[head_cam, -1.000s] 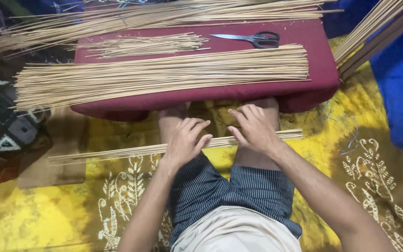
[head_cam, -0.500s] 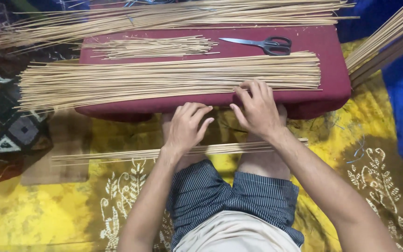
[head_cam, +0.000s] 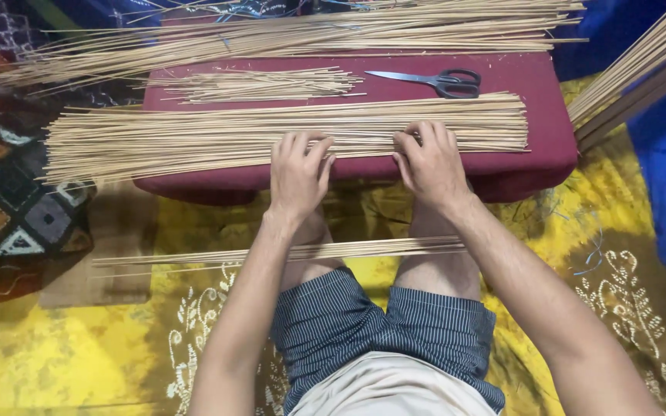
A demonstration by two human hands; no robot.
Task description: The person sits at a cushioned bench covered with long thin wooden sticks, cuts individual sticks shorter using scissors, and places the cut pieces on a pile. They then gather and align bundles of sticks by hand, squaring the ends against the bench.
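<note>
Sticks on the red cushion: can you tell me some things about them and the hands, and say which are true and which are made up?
1. Both hands rest on the big row of thin sticks on the dark red cushion. True: the left hand and the right hand have their fingers on it.
2. The scissors are in the right hand. False: they lie on the cushion, behind the sticks, with no hand on them.
3. A small bundle of sticks lies across the person's legs. True.
4. The cloth on the floor is plain white. False: it is yellow with a pale leafy pattern.
5. The shorts are striped. True.
</note>
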